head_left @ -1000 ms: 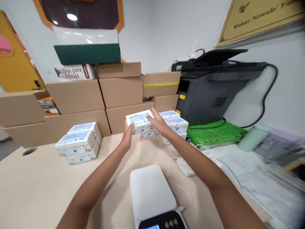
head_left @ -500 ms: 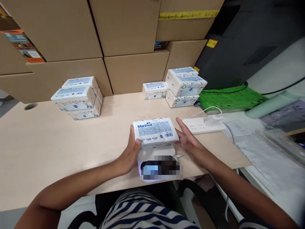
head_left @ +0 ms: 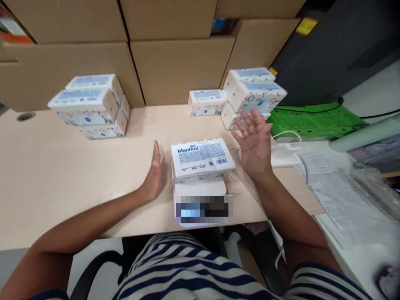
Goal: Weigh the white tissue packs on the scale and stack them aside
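A white tissue pack (head_left: 202,158) printed "Manhua" in blue rests on a white device that looks like a tabletop scale (head_left: 200,189), whose front panel is pixelated. My left hand (head_left: 153,173) is held upright just left of the pack, apart from it, fingers extended and nothing in it. To the right of the pack my right hand (head_left: 255,143) is raised with the palm showing and fingers spread, also holding nothing. Part of the right stack of tissue packs (head_left: 262,98) is hidden behind its fingertips.
Another stack of tissue packs (head_left: 89,106) stands at the back left, and a single pack (head_left: 206,103) at the back middle. Cardboard boxes (head_left: 181,71) line the rear. A power strip (head_left: 283,156) with cables and a green crate-like surface (head_left: 312,121) lie at the right.
Both hands have let go of the tissue pack, which now sits on the scale. My left hand moved left, my right hand up and to the right. The view has tilted downward.
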Tool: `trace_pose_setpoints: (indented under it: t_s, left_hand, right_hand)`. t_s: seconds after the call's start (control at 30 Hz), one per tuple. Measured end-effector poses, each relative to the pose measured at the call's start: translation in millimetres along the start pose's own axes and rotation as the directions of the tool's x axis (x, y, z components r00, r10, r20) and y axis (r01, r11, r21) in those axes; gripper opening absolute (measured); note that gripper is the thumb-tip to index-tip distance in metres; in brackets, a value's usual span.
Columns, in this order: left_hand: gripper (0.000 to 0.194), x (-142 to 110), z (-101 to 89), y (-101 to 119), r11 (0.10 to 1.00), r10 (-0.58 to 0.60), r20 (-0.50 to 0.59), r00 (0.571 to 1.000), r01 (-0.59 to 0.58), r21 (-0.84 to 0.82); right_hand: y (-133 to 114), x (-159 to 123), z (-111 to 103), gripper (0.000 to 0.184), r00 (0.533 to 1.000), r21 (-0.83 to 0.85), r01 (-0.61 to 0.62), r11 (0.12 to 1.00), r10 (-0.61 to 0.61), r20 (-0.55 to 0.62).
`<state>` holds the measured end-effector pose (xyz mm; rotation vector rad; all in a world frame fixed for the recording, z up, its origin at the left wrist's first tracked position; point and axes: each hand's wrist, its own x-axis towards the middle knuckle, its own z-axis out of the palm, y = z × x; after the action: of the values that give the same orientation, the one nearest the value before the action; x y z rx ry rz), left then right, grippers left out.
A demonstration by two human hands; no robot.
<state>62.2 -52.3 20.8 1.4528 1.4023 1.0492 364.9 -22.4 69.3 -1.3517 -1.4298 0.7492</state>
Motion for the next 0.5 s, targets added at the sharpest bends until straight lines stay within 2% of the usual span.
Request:
trace_pose_setpoints:
  t_s: [0.07, 0.13, 0.23, 0.37, 0.5]
  left_hand:
    - [0.100, 8, 0.5, -6, 0.997, 0.073, 0.094, 0.993, -0.073, -0.002]
    - [0.102, 13, 1.7, -13, 0.990, 0.134, 0.148, 0.980, -0.126, -0.060]
    - [0.100, 16, 2.7, -20, 0.977, 0.184, 0.175, 0.967, -0.160, -0.140]
    - [0.096, 16, 2.0, -24, 0.968, 0.212, 0.188, 0.959, -0.180, -0.173]
    - [0.093, 16, 1.7, -26, 0.963, 0.225, 0.173, 0.959, -0.192, -0.189]
  right_hand:
    - [13, 1, 9, 0.107, 0.993, 0.053, -0.004, 0.999, 0.010, -0.117]
    - [24, -7, 20, 0.109, 0.986, 0.188, -0.048, 0.981, 0.077, -0.150]
    - [30, -19, 31, 0.105, 0.975, 0.389, -0.172, 0.905, 0.212, -0.061]
    - [27, -21, 26, 0.097, 0.926, 0.477, -0.370, 0.797, 0.358, 0.119]
    - [25, -16, 16, 0.088, 0.911, 0.522, -0.401, 0.753, 0.386, 0.144]
